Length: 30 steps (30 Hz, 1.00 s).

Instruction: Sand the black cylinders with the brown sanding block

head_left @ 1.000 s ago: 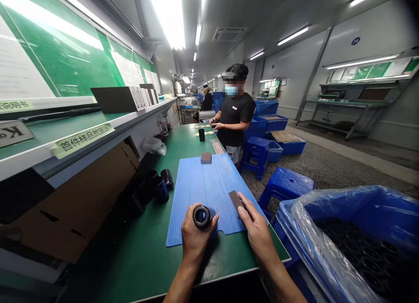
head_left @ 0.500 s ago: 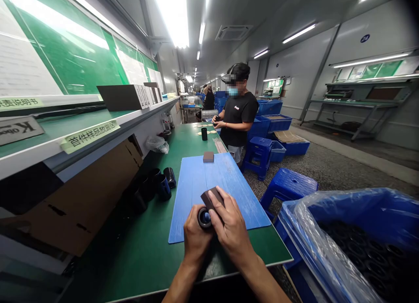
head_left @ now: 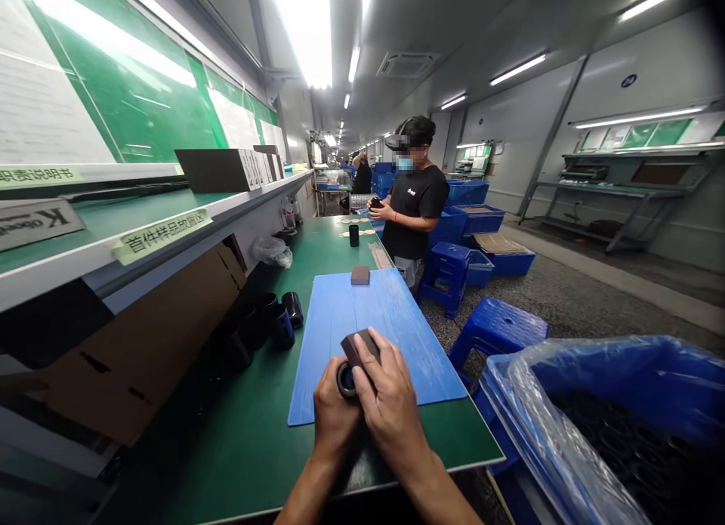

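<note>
1. Black tube (head_left: pixel 345 379), open end tipped up toward the camera, is held in the left hand (head_left: pixel 333 419) just above the near edge of the blue mat (head_left: pixel 374 313).
2. Left grip is closed on it: the fingers wrap the tube's body, so only the top rim stays bare.
3. The right hand (head_left: pixel 390 408) lies across from the right with its grip closed on a brown block (head_left: pixel 358 347), thumb and fingers pinching its sides.
4. Block and tube are touching. The block's underside sits on the far side of the rim, and the tilt looks chosen so that a flat face meets the edge.
5. Both hands are close in to the body, over the front of the green desk (head_left: pixel 226 449). I can't tell whether the wrists rest on it.
6. A second block (head_left: pixel 360 275) lies at the mat's far end, well apart from the hands.
7. Left of the mat, a cluster of dark tubes (head_left: pixel 280 321) sits on the desk beside a cardboard sheet (head_left: pixel 141 344), on the left hand's side.
8. Low on the right is a blue bin (head_left: pixel 668 374) lined with clear plastic, with dark rings heaped inside, near the right elbow.
9. Farther along the desk a co-worker (head_left: pixel 416 208) in a black shirt stands holding something small and dark, well apart from these hands, with blue stools (head_left: pixel 498 328) in between.
</note>
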Available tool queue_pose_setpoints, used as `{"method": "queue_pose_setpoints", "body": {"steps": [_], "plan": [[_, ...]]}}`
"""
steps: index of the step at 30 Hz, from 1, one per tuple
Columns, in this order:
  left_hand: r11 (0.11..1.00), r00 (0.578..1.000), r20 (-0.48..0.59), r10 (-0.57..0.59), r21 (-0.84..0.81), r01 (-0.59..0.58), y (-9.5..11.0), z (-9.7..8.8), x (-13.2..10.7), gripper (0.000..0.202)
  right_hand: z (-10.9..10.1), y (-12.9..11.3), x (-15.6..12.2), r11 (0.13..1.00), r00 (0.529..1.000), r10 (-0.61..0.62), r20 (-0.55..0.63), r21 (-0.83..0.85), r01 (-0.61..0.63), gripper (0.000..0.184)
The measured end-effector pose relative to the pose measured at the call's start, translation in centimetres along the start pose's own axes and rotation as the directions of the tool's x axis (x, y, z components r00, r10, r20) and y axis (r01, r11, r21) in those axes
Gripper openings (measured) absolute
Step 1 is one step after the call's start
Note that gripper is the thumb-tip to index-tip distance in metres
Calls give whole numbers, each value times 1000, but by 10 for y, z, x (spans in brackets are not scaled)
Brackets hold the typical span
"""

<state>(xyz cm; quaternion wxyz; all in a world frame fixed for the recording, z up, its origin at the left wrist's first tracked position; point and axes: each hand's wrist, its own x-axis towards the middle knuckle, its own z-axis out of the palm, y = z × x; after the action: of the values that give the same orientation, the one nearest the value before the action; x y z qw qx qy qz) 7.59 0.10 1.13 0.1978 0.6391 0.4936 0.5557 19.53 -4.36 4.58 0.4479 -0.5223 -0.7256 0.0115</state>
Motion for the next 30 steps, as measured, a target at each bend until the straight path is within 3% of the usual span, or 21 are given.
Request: {"method": "queue_pose_setpoints", "body": {"steps": [3,5,8,10,12,15,17,18,20,23,27,30], "plan": [[1000,1000,14,4,-4,-4,2,0,0,13,4,-4,2,1000,1000,-13,-18,-6,13,52],[999,1000,-5,20,29,-20,1,1,1,7,10,-4,15,999,997,44,-60,6,-44,51],[999,999,-45,21,42,-19,-5,2,1,18,12,7,49,962,992,105,71,246,-120,44],[998,998,-66,9,65,-4,-8,2,1,33,8,22,64,880,982,163,97,436,-189,44],[996,996,-90,-14,91,23,-9,1,1,39,-1,39,64,772,950,307,63,566,-288,48],[994,996,-67,-53,89,59,-8,-3,-1,40,-11,59,40,531,834,531,149,709,-464,54],[993,996,-31,-85,83,88,-7,-8,-4,40,-14,65,21,389,767,592,247,746,-540,56],[991,994,-15,-104,85,105,-7,-11,-5,41,-15,66,13,366,752,602,269,744,-560,57],[987,991,5,-134,91,133,-7,-18,-10,44,-13,67,3,434,764,595,250,700,-567,56],[984,986,25,-165,74,163,-9,-27,-17,48,-9,63,-6,656,850,500,167,568,-498,53],[981,980,43,-194,1,195,-9,-31,-22,50,-6,40,-20,846,949,275,154,430,-315,50],[981,980,64,-186,-39,189,-7,-32,-23,48,-3,11,-29,953,980,80,183,273,-129,53]]}}
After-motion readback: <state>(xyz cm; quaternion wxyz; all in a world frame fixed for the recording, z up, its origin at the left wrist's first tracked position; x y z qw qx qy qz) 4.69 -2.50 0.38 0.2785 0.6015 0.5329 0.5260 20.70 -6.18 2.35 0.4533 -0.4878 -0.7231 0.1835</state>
